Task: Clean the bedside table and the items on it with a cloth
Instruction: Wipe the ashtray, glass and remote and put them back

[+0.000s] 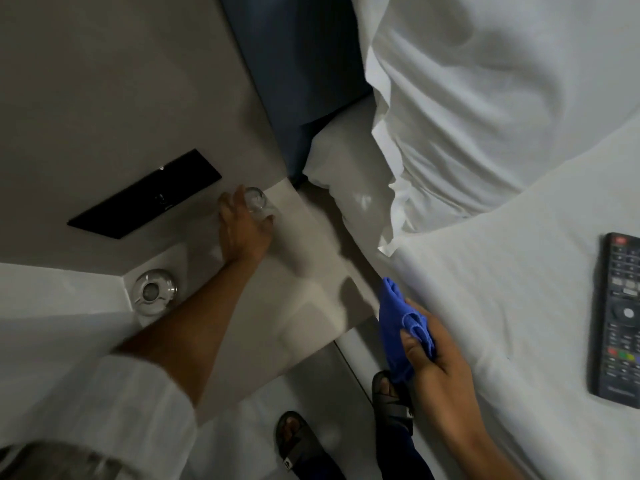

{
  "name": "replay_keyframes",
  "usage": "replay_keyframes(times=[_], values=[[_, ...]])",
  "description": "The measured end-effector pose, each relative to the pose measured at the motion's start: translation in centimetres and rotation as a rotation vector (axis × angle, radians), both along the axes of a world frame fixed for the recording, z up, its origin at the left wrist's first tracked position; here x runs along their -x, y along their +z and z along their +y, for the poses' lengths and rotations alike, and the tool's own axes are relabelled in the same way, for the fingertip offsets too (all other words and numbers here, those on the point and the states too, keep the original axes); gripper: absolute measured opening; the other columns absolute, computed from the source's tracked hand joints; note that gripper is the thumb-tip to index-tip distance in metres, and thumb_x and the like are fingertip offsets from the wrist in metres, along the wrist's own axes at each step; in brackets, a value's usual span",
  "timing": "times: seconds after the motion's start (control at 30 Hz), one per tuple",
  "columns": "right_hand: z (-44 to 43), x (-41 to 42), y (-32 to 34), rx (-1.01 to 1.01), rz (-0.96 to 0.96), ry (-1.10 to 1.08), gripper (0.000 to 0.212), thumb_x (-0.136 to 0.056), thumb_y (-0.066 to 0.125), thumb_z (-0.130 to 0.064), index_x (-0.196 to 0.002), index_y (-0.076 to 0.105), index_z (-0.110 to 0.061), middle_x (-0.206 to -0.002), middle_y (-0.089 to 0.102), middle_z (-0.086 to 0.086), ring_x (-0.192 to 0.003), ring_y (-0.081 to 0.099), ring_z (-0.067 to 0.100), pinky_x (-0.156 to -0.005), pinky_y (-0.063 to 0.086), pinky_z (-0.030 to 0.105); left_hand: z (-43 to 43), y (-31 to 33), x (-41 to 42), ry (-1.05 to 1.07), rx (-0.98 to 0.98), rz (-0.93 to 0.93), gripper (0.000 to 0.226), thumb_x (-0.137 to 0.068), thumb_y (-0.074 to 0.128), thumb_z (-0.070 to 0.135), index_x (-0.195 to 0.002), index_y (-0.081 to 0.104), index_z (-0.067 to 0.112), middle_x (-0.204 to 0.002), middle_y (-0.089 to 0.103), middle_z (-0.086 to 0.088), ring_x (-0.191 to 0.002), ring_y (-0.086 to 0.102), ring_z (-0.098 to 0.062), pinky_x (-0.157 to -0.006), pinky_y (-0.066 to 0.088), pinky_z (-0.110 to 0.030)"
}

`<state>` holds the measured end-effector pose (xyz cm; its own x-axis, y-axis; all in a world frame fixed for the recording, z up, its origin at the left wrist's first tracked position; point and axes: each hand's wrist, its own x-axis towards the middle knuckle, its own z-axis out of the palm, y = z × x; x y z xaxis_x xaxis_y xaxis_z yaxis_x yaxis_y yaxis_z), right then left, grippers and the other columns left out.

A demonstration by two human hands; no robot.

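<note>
A pale grey bedside table (304,299) fills the middle of the view. At its far corner my left hand (242,233) is wrapped around a clear drinking glass (258,202) that stands against the wall. A second clear glass (154,292), seen from above, sits at the table's left corner. My right hand (433,355) hovers off the table's right edge, beside the bed, clutching a bunched blue cloth (398,323).
A black switch panel (145,195) is set in the wall behind the table. The white bed (502,306) with pillows (485,98) borders the right side; a black remote control (620,317) lies on the sheet. My sandalled feet (301,441) stand on the floor below.
</note>
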<state>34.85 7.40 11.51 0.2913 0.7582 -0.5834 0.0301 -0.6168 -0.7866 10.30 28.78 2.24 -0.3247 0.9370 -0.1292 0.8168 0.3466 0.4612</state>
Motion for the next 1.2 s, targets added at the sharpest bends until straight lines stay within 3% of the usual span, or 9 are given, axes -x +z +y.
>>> replay_keyframes(times=[0.1,0.2,0.3,0.43,0.57,0.8,0.9,1.0,1.2], values=[[-0.3,-0.4,-0.1,-0.034,-0.024,-0.095,0.018,-0.098,0.053,-0.025,-0.111,0.062,-0.031,-0.101,0.070,-0.010,-0.096,0.066,0.008,-0.083,0.053,0.032,-4.8,2.0,-2.9,-0.045,-0.179,-0.185,0.060,-0.080,0.062,0.016,-0.135,0.043,0.025,-0.139,0.045,-0.011,-0.116,0.057,-0.028,-0.088,0.049,-0.032],[-0.7,-1.6,0.4,-0.119,-0.060,-0.181,0.014,-0.099,0.048,-0.015,-0.102,0.059,-0.022,-0.085,0.066,-0.012,-0.071,0.061,-0.006,-0.064,0.047,0.011,-9.6,4.3,-8.0,-0.157,-0.225,-0.360,0.055,-0.078,0.056,0.019,-0.129,0.045,0.035,-0.131,0.051,0.003,-0.099,0.057,-0.008,-0.076,0.045,-0.020],[-1.3,-3.7,1.4,-0.172,-0.138,-0.293,0.022,-0.093,0.044,-0.005,-0.082,0.052,-0.022,-0.064,0.051,-0.019,-0.053,0.045,-0.004,-0.055,0.041,0.019,-13.2,6.4,-13.6,-0.244,-0.244,-0.444,0.052,-0.080,0.056,0.013,-0.128,0.051,0.032,-0.117,0.050,0.012,-0.088,0.056,-0.003,-0.072,0.048,-0.019],[-2.9,-9.2,3.4,-0.234,-0.286,-0.495,0.008,-0.080,0.049,-0.019,-0.078,0.051,-0.027,-0.071,0.049,-0.011,-0.060,0.044,0.003,-0.061,0.040,0.027,-17.0,8.2,-19.8,-0.349,-0.181,-0.452,0.046,-0.087,0.060,0.008,-0.130,0.057,0.025,-0.121,0.060,-0.002,-0.094,0.064,-0.018,-0.075,0.052,-0.026],[-4.2,-15.5,5.0,-0.207,-0.354,-0.653,0.020,-0.075,0.056,-0.019,-0.092,0.053,-0.030,-0.078,0.052,-0.014,-0.064,0.050,0.002,-0.065,0.043,0.030,-19.7,9.3,-25.9,-0.455,-0.066,-0.459,0.039,-0.090,0.062,0.022,-0.129,0.059,0.024,-0.118,0.065,-0.002,-0.104,0.063,-0.021,-0.087,0.055,-0.038],[-6.9,-23.1,6.6,-0.189,-0.419,-0.725,0.046,-0.069,0.062,-0.017,-0.112,0.051,-0.028,-0.090,0.056,-0.013,-0.073,0.056,0.006,-0.062,0.045,0.026,-22.8,9.1,-36.7,-0.728,0.079,-0.416,0.063,-0.090,0.060,0.029,-0.147,0.034,0.024,-0.142,0.050,-0.006,-0.128,0.048,-0.027,-0.102,0.045,-0.041],[-7.6,-24.2,6.8,-0.218,-0.502,-0.736,0.041,-0.071,0.061,-0.017,-0.107,0.051,-0.033,-0.086,0.055,-0.020,-0.068,0.056,-0.002,-0.061,0.045,0.024,-23.3,9.1,-39.6,-0.654,0.099,-0.277,0.082,-0.086,0.065,0.040,-0.151,0.021,0.020,-0.141,0.048,-0.007,-0.126,0.047,-0.027,-0.102,0.042,-0.041],[-8.0,-24.5,6.6,-0.210,-0.498,-0.724,0.036,-0.070,0.060,-0.018,-0.092,0.051,-0.045,-0.081,0.054,-0.021,-0.061,0.054,-0.009,-0.062,0.045,0.026,-23.0,9.3,-41.2,-0.529,0.235,-0.287,0.099,-0.083,0.069,0.026,-0.154,0.001,0.014,-0.136,0.045,-0.013,-0.123,0.044,-0.029,-0.101,0.043,-0.039],[-6.7,-23.6,6.3,-0.248,-0.468,-0.557,0.034,-0.071,0.062,-0.018,-0.100,0.055,-0.034,-0.081,0.060,-0.028,-0.072,0.059,-0.001,-0.066,0.048,0.030,-21.3,9.6,-35.7,-0.338,0.369,-0.689,0.064,-0.078,0.068,0.009,-0.134,0.041,0.022,-0.124,0.054,-0.007,-0.097,0.064,-0.022,-0.072,0.053,-0.030]])
